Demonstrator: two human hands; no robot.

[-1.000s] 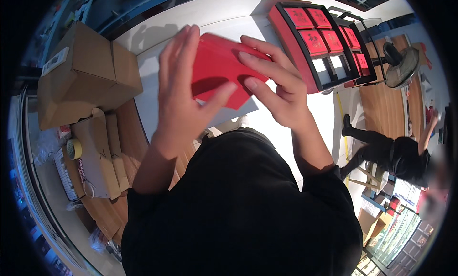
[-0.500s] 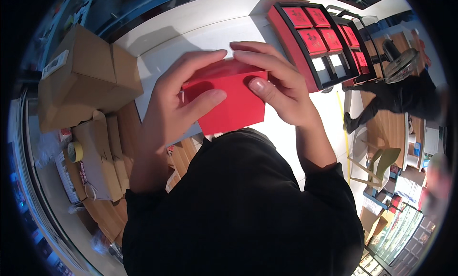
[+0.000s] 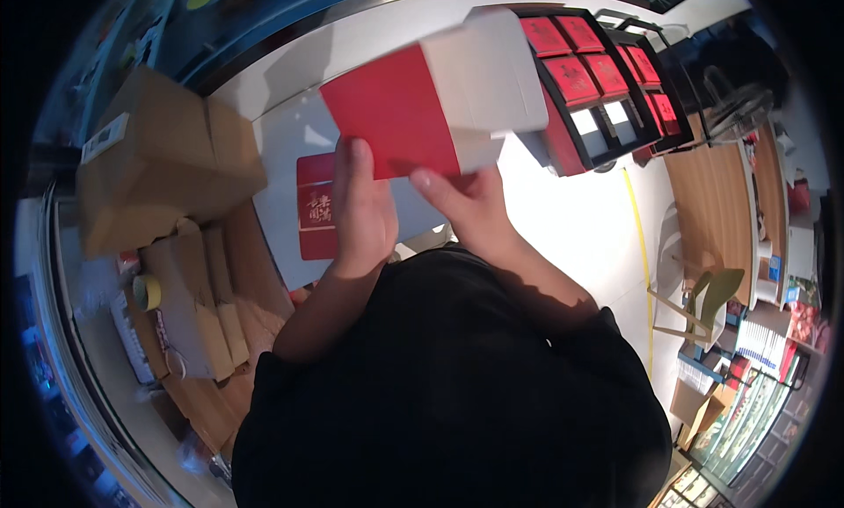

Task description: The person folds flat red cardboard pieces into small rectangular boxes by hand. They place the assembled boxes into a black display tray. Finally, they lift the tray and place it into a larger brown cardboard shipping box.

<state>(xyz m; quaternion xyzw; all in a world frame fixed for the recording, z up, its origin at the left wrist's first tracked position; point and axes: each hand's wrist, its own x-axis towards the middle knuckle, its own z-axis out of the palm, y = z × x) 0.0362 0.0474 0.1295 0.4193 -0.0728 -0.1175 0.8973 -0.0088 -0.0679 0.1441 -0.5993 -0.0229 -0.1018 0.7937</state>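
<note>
A red cardboard carton (image 3: 391,112) is held up in front of me, tilted, with its off-white inside and flap (image 3: 497,73) turned to the right. My left hand (image 3: 365,211) grips its lower left edge, the thumb upright against the red panel. On the lower edge, near where red meets white, my right hand (image 3: 475,207) pinches it with the thumb in front; the other fingers are mostly hidden behind. Left of my left hand, a flat red printed piece (image 3: 315,211) with gold lettering lies on the white table (image 3: 277,126), partly covered by that hand.
At the back right stands a black-framed tray (image 3: 573,148) with several small red boxes (image 3: 576,77) and some unfilled compartments. A large brown cardboard box (image 3: 167,165) is on the left, with a roll of yellow tape (image 3: 147,292) below it. A chair (image 3: 708,301) stands at right.
The red carton has moved up and away from me and turned, so its off-white inside shows. My hands shifted to its lower edge. The flat red printed piece has come into view.
</note>
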